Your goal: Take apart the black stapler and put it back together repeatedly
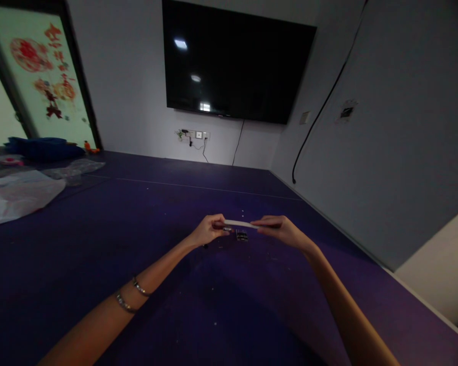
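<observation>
A thin white strip-like piece (pixel 238 223), seen nearly edge-on and slightly bowed, spans the space between my hands above the table. My left hand (pixel 209 230) pinches its left end, and a small shiny bit (pixel 227 230) shows by those fingertips; I cannot tell whether it is held too. The right end is gripped between the thumb and fingers of my right hand (pixel 278 230). Just below the strip, a small dark rectangular piece with light marks (pixel 241 236) lies on the purple tabletop (pixel 229 300). A tiny dark object (pixel 205 246) is under my left wrist.
At the far left lie white sheets (pixel 26 190), clear plastic (pixel 80 168) and a dark blue cloth-like heap (pixel 44 147). A television (pixel 236 61) hangs on the back wall above wall sockets (pixel 198 135). A black cable (pixel 324 107) hangs along the right wall. Small white specks dot the table.
</observation>
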A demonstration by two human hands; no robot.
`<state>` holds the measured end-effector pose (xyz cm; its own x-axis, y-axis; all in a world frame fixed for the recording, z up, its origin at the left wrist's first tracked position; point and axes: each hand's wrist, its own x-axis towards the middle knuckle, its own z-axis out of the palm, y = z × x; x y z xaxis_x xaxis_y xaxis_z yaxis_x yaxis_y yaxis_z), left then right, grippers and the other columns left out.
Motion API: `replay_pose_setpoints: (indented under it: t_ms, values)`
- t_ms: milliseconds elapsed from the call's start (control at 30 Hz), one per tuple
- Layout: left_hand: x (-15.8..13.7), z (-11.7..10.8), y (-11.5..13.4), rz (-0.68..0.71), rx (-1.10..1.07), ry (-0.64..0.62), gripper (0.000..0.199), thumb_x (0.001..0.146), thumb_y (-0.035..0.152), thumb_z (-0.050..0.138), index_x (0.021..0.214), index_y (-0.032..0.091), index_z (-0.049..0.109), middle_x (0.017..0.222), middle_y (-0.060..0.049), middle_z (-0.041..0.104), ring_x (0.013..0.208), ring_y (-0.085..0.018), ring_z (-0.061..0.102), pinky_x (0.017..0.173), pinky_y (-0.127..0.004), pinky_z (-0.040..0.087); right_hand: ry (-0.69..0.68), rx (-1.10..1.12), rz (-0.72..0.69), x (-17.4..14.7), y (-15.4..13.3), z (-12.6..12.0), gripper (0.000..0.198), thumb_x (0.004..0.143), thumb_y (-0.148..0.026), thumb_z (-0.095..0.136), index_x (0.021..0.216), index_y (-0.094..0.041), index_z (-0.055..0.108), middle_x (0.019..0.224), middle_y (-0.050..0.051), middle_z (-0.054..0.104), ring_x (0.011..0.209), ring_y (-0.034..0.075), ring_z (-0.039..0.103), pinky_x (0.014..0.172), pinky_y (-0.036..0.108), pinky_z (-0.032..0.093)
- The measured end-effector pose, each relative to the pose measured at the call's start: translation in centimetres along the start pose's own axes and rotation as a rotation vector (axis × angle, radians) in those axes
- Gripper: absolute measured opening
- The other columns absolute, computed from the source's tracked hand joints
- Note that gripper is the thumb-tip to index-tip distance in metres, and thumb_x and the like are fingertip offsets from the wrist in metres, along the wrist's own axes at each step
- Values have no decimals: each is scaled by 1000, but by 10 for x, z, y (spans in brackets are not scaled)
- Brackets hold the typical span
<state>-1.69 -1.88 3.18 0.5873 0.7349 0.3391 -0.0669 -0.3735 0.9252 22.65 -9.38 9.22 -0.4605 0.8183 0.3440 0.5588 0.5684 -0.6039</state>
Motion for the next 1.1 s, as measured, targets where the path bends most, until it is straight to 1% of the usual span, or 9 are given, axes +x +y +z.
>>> replay_pose_setpoints:
  t_ms: [67, 200, 367, 500, 567, 667, 800, 967, 1100]
  values:
    - [-1, 0, 1, 7, -20, -15, 23, 62, 18, 70, 67, 15, 48, 75, -2, 66, 75, -14, 62, 70, -27, 44, 34, -10, 7, -1, 2, -1, 29, 81, -38, 55, 104, -24, 67, 87, 5, 65, 77, 15, 55, 68, 28, 42]
    - [-2, 1, 1, 0, 14, 0, 24, 62, 21, 72, 67, 15, 49, 70, 0, 63, 72, -14, 61, 66, -26, 44, -37, 17, -14, -2, 2, -3, 31, 80, -38, 56, 106, -23, 66, 84, 4, 64, 73, 14, 55, 64, 27, 41]
    - [-2, 2, 1, -8, 28, -7, 23, 62, 20, 72, 68, 15, 50, 68, 1, 62, 70, -13, 59, 64, -25, 43, -17, 15, -2, -3, 2, -5, 31, 81, -38, 55, 106, -23, 66, 86, 5, 64, 75, 14, 54, 66, 27, 41]
    - [-3, 3, 2, -29, 40, 4, 22, 62, 20, 71, 69, 14, 51, 67, 1, 61, 67, -12, 59, 62, -24, 42, -113, 25, 6, -3, 0, -6, 32, 80, -40, 56, 105, -23, 66, 84, 4, 63, 72, 14, 54, 64, 26, 41]
    - [-3, 3, 2, -18, 17, -11, 21, 63, 19, 70, 70, 14, 50, 69, 1, 63, 69, -12, 60, 65, -25, 43, -88, 16, 13, -3, 0, -5, 33, 80, -40, 56, 105, -22, 66, 82, 4, 63, 71, 13, 53, 63, 26, 40]
    - [-3, 2, 2, 10, -26, -36, 22, 64, 18, 69, 70, 14, 49, 75, -2, 65, 75, -14, 62, 69, -26, 43, -22, 3, 29, -2, 0, -4, 33, 81, -40, 55, 107, -23, 66, 85, 4, 63, 72, 14, 53, 63, 26, 40]
    - [-3, 3, 2, 0, 5, -24, 21, 63, 18, 70, 70, 14, 50, 74, -2, 66, 72, -14, 61, 66, -25, 43, -89, 22, 27, -2, 0, -5, 33, 79, -41, 57, 105, -23, 66, 84, 4, 63, 71, 14, 53, 63, 27, 41]
    - [-3, 3, 2, 13, -18, -36, 22, 63, 18, 70, 70, 14, 49, 76, -3, 66, 75, -15, 62, 70, -27, 44, -23, 18, 51, -3, 2, -6, 33, 79, -40, 57, 106, -23, 66, 83, 4, 64, 72, 14, 53, 63, 27, 41]
    - [-4, 5, 6, -8, -9, -26, 21, 64, 17, 69, 70, 14, 50, 76, -3, 67, 75, -14, 62, 69, -27, 44, -67, 59, 37, -3, 5, -6, 32, 78, -39, 59, 104, -23, 67, 86, 4, 64, 74, 14, 55, 65, 27, 42]
